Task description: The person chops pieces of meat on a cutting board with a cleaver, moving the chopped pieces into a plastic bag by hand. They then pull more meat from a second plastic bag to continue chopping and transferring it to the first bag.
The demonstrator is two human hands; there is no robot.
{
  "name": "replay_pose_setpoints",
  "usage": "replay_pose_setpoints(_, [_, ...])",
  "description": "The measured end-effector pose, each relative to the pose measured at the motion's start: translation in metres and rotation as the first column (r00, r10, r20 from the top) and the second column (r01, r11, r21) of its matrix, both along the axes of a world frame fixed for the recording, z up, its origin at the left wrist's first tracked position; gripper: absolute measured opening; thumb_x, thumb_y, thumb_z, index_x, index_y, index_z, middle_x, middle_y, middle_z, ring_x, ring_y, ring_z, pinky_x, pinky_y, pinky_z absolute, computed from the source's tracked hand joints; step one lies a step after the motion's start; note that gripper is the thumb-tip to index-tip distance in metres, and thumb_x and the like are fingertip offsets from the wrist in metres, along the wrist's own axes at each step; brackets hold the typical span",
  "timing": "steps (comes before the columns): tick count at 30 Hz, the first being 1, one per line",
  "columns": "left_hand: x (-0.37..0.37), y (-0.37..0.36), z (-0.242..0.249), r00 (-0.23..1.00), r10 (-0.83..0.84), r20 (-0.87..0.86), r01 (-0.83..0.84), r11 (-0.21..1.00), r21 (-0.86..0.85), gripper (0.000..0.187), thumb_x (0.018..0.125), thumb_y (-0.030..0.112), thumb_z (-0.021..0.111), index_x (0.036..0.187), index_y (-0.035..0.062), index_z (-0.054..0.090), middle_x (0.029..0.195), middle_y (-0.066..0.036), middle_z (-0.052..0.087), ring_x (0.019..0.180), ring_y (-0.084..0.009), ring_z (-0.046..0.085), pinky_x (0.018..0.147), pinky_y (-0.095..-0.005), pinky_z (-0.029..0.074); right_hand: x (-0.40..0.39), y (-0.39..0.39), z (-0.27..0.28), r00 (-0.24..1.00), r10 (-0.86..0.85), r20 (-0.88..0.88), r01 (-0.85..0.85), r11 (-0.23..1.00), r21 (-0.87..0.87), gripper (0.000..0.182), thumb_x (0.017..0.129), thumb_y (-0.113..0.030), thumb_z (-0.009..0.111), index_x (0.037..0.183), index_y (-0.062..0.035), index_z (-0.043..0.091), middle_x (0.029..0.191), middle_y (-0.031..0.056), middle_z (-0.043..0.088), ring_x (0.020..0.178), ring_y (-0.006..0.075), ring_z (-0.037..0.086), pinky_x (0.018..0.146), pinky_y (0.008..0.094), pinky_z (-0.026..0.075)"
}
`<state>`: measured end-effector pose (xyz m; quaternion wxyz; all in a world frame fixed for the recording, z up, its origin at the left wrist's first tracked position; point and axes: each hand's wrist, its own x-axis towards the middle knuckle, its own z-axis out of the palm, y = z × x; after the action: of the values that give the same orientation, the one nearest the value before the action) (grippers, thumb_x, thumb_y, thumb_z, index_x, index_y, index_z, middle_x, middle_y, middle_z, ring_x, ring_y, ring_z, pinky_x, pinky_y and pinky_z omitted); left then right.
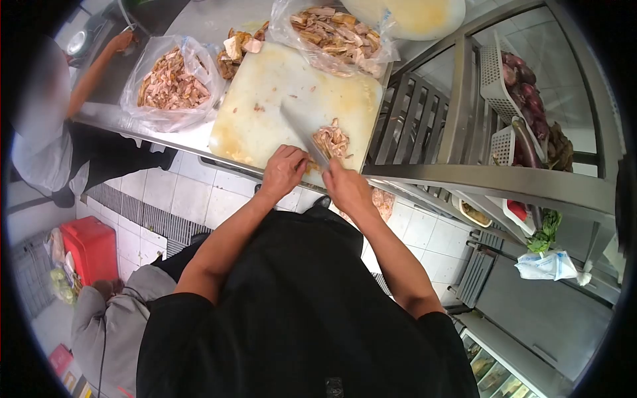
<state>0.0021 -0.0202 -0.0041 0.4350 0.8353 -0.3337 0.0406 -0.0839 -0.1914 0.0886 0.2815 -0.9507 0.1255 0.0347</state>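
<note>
A large cutting board (292, 83), white with yellow stains, lies at the counter's front edge. My right hand (345, 189) is closed around the handle of a kitchen knife (305, 136), whose blade points away and to the left over the board. Just left of the blade, my left hand (285, 169) has its fingers curled at a small brown piece of meat (312, 169), which they partly hide. Right of the blade sits a small heap of sliced meat (332, 140). Small scraps dot the board.
Clear plastic bags of cut meat stand left (172, 83) and behind (338, 36) the board, with meat chunks (239, 50) between. A metal rack (491, 176) with vegetable baskets (501, 83) is at right. One person (46, 132) stands left; another's grey sleeve (126, 312) is lower left.
</note>
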Motion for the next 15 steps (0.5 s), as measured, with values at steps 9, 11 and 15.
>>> replay_pose_setpoints(9, [-0.002,0.003,0.001,1.0,0.023,-0.008,-0.023,0.998,-0.053,0.015,0.08,0.003,0.074,0.094,0.0064,0.07,0.097,-0.01,0.067,0.093,-0.0323,0.063,0.083,-0.0426,0.053,0.007,0.006,0.04,0.993,-0.074,0.097,0.067,0.995,0.07,0.029,0.105,-0.033,0.055,0.107,-0.0033,0.054,0.072,0.0258,0.067,0.073,0.0501,0.066,0.067,0.0599,0.049])
replay_pose_setpoints(11, [-0.002,0.003,0.0,1.0,0.031,0.002,-0.03,0.997,-0.07,0.015,0.08,0.003,0.074,0.094,0.0064,0.07,0.098,-0.01,0.067,0.093,-0.0325,0.063,0.083,-0.0429,0.054,0.006,0.008,0.033,0.996,-0.072,0.051,0.069,0.995,0.075,0.03,0.105,-0.033,0.055,0.108,-0.0032,0.054,0.074,0.0254,0.068,0.075,0.0495,0.067,0.068,0.0601,0.05])
replay_pose_setpoints(15, [-0.001,0.002,-0.005,1.0,0.008,-0.001,-0.008,0.999,-0.053,0.013,0.081,0.002,0.075,0.092,0.0056,0.069,0.098,-0.01,0.067,0.093,-0.0327,0.063,0.083,-0.0426,0.054,0.008,0.004,-0.001,0.989,0.076,-0.126,-0.084,0.995,-0.057,0.027,0.103,-0.029,0.056,0.105,-0.0022,0.055,0.076,0.027,0.07,0.074,0.0485,0.069,0.069,0.0597,0.052])
